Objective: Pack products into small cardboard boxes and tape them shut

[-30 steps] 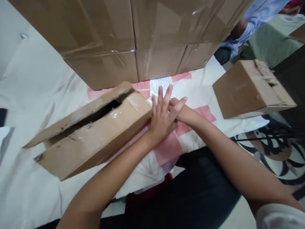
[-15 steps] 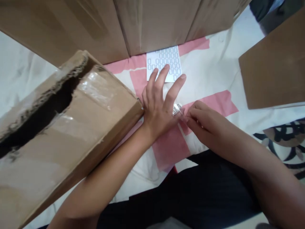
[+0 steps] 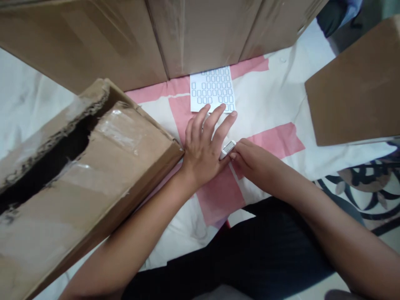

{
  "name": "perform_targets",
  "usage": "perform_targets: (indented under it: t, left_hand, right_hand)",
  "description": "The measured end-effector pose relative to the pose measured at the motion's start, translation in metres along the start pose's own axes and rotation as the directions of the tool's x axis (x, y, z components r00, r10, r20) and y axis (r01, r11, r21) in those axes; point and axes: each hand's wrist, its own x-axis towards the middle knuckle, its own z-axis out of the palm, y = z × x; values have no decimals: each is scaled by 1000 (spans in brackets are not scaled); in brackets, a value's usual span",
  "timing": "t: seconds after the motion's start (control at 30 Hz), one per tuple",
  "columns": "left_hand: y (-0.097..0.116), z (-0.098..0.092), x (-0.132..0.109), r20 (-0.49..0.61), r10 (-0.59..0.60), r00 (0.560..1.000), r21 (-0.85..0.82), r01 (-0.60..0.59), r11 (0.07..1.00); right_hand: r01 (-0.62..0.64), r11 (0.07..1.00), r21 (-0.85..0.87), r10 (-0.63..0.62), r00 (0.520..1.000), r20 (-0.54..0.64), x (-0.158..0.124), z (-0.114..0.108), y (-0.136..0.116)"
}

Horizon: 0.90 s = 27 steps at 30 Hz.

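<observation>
A small white item (image 3: 228, 147) with a grey rectangular face lies tilted between my two hands, its exact kind unclear. My right hand (image 3: 250, 156) is closed, thumb and fingers pinching its right end. My left hand (image 3: 203, 146) is palm down with its fingers spread, and its thumb side touches the item's lower left end. Just beyond my left fingertips is a white sticker sheet (image 3: 215, 87) printed with rows of blue-outlined rectangles. Several places on it have no outline. The fingertips overlap its near edge.
A torn-open cardboard box (image 3: 131, 154) stands close to my left hand and forearm. Large taped cartons (image 3: 203, 37) line the back, touching the sheet's far edge. Another brown box (image 3: 353, 87) sits at right. Beneath is a white cloth with pink stripes (image 3: 218, 196).
The white item shows more fully now, its grey face turned up. My left hand has drawn back slightly from the sheet, uncovering more of it. The view has shifted a little.
</observation>
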Motion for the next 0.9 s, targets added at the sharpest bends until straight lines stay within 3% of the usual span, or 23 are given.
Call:
perform_targets:
  t: [0.2, 0.3, 0.43, 0.67, 0.8, 0.9]
  left_hand:
    - [-1, 1, -1, -44, 10, 999, 23, -9, 1000]
    - [-2, 1, -1, -48, 22, 999, 1, -22, 1000]
    - [2, -4, -2, -72, 24, 997, -47, -27, 999]
    - [22, -21, -2, -201, 98, 975, -191, -137, 972]
    - [34, -47, 8, -310, 196, 930, -8, -209, 978]
    - [51, -94, 18, -370, 259, 892, 53, -258, 965]
  right_hand:
    - [-48, 982, -181, 26, 992, -124, -10, 17, 1]
    - [67, 998, -4, -67, 977, -203, -17, 16, 13]
    - [229, 946, 231, -139, 926, -351, -32, 3, 21]
    - [368, 921, 123, -284, 856, -431, -42, -8, -7]
    - [194, 978, 83, -142, 896, -421, -35, -19, -19]
    - [62, 998, -7, -59, 890, -453, -23, -30, -22]
